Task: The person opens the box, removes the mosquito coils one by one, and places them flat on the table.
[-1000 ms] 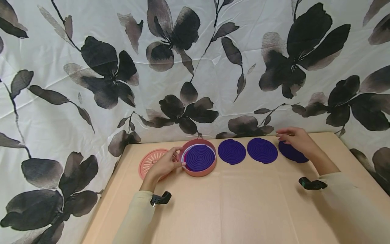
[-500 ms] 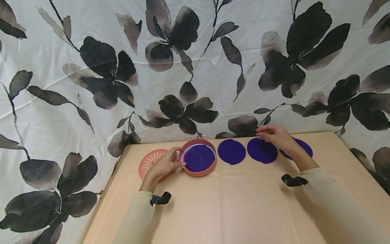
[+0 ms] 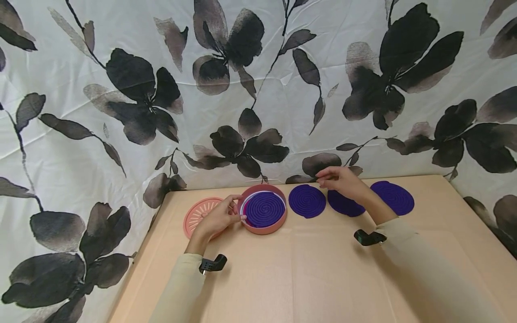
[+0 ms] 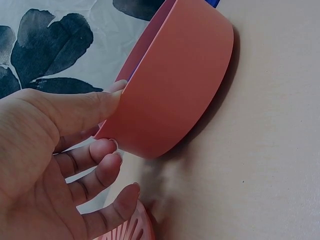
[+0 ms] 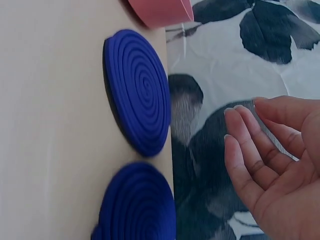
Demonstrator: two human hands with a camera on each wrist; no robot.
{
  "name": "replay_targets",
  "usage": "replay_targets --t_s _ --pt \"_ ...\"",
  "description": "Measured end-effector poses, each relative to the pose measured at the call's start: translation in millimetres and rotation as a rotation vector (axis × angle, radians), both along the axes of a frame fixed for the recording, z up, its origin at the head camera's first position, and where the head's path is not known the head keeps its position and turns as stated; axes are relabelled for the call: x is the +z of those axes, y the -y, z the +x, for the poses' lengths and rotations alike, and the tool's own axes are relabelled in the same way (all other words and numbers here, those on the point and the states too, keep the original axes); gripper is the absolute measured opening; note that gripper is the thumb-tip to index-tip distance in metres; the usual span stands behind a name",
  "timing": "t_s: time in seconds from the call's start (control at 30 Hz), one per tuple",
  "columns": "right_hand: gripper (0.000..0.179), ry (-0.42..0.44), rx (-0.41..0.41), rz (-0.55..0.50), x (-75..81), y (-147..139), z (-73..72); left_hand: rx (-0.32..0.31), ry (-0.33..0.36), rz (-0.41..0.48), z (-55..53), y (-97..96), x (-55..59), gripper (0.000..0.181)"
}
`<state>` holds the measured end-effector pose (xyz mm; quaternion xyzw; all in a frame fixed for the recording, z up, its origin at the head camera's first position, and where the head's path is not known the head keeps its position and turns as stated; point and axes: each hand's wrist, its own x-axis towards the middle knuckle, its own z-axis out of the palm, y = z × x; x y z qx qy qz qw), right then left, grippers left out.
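Observation:
A round pink box stands on the table with a purple spiral coil inside it. My left hand pinches its left rim; in the left wrist view the thumb lies on the box wall. To the right of the box, three more purple coils lie in a row: a near one, a middle one and a far one. My right hand hovers with relaxed fingers over the back edge of the middle coil, holding nothing. The right wrist view shows that open palm above two coils.
A pink slotted lid lies flat to the left of the box, partly under my left hand. A floral cloth backdrop rises right behind the row of coils. The tan table stretches toward me.
My right hand has moved left from the far coil to above the middle coil, uncovering the far one. The left hand and box have not moved.

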<state>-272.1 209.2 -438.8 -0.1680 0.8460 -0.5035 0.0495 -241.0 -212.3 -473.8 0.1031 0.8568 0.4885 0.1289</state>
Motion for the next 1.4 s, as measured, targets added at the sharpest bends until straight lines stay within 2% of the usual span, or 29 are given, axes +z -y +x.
replay_targets --t_s 0.3,0.57,0.87,1.17,1.4 --pt "0.028 0.011 0.085 -0.032 3.1 38.8 -6.7 0.022 -0.016 -0.036 0.4 1.0 3.6 0.068" --pt "0.03 -0.001 0.159 -0.011 1.1 65.3 -11.0 0.014 -0.013 -0.032 0.4 1.8 0.3 0.068" --pt "0.034 -0.019 0.2 0.047 0.0 91.1 -16.3 0.021 0.001 -0.022 0.6 0.4 1.5 0.069" --pt "0.034 -0.023 0.236 0.062 -0.7 113.1 -16.8 0.01 -0.011 -0.039 -0.5 -1.5 2.5 0.069" --pt "0.034 -0.019 0.255 0.079 -3.2 124.9 -17.3 0.01 -0.011 -0.041 -2.4 -2.4 -1.3 0.069"
